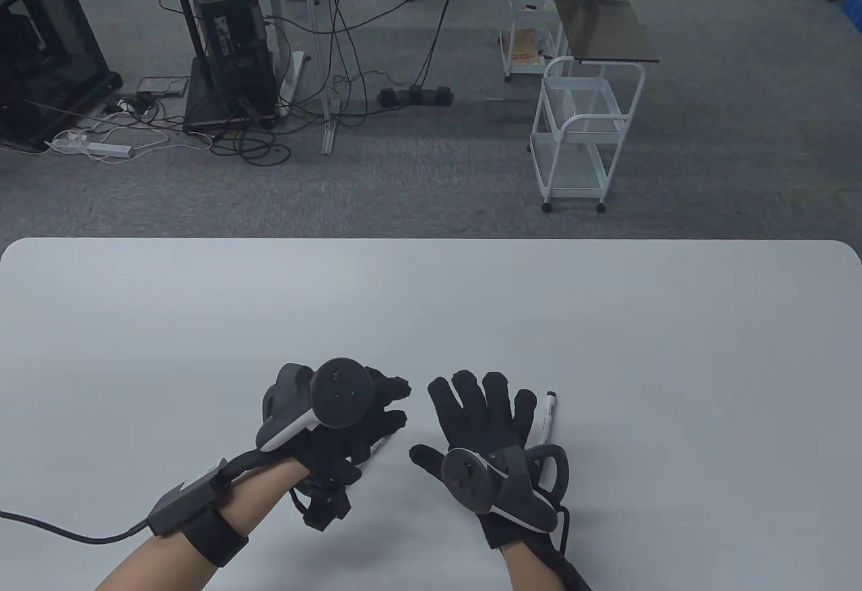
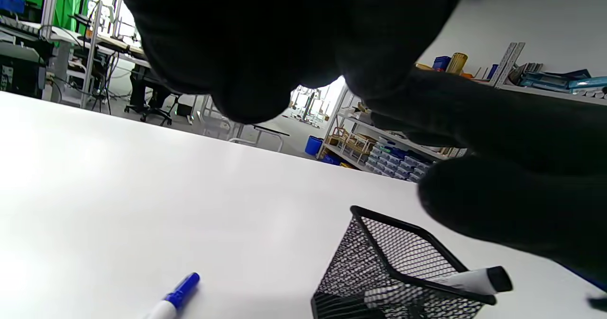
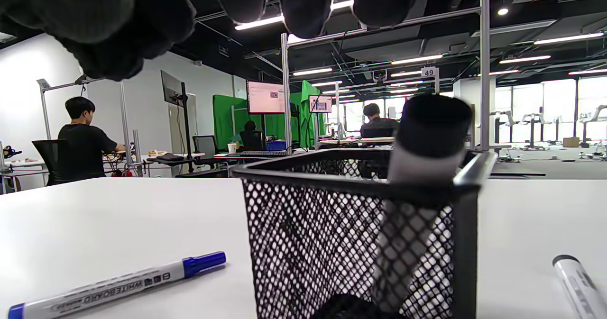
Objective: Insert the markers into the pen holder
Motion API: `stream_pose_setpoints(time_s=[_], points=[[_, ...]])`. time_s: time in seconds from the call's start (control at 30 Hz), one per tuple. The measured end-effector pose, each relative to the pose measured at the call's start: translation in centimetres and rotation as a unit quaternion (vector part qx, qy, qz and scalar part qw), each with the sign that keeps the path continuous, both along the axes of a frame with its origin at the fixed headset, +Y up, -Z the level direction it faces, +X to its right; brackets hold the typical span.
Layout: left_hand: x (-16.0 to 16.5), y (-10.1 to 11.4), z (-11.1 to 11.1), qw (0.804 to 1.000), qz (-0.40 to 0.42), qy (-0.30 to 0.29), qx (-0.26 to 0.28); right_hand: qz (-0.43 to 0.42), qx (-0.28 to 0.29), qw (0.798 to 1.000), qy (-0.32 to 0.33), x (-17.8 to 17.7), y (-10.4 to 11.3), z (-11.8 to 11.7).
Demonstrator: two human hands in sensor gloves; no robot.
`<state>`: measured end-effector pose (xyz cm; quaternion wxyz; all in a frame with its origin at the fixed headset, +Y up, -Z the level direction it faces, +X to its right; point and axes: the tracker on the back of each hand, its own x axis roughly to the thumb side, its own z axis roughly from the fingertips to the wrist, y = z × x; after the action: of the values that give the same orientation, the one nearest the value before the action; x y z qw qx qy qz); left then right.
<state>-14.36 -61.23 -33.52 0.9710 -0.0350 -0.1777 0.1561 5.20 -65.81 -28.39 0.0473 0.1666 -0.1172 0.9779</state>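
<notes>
The black mesh pen holder (image 3: 351, 233) stands close in front of the right wrist view, with a black-capped marker (image 3: 427, 139) upright in it. It also shows in the left wrist view (image 2: 403, 262) with that marker (image 2: 474, 281). In the table view my hands hide the holder. A blue-capped marker (image 3: 118, 281) lies on the table left of the holder and shows in the left wrist view (image 2: 175, 295). Another marker (image 1: 547, 419) lies just right of my right hand (image 1: 471, 409), which hovers flat with fingers spread and empty. My left hand (image 1: 377, 409) has loosely bent fingers and holds nothing.
The white table (image 1: 431, 308) stretches wide beyond my hands. A white marker barrel (image 1: 377, 446) peeks out under my left hand. A cable (image 1: 67, 534) runs from my left wrist to the table's left edge.
</notes>
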Motion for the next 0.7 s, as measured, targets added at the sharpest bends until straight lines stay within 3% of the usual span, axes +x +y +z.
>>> stream_pose_setpoints(time_s=[0.37,0.7], points=[[-1.8,-1.3,0.9,0.999,-0.03,0.041,-0.013,-0.003,0.003,1.0,0.003,-0.1,0.0,0.0],[-2.0,-5.6,1.5,0.986,-0.117,0.063,-0.096,-0.007,0.008,1.0,0.007,-0.1,0.1,0.2]])
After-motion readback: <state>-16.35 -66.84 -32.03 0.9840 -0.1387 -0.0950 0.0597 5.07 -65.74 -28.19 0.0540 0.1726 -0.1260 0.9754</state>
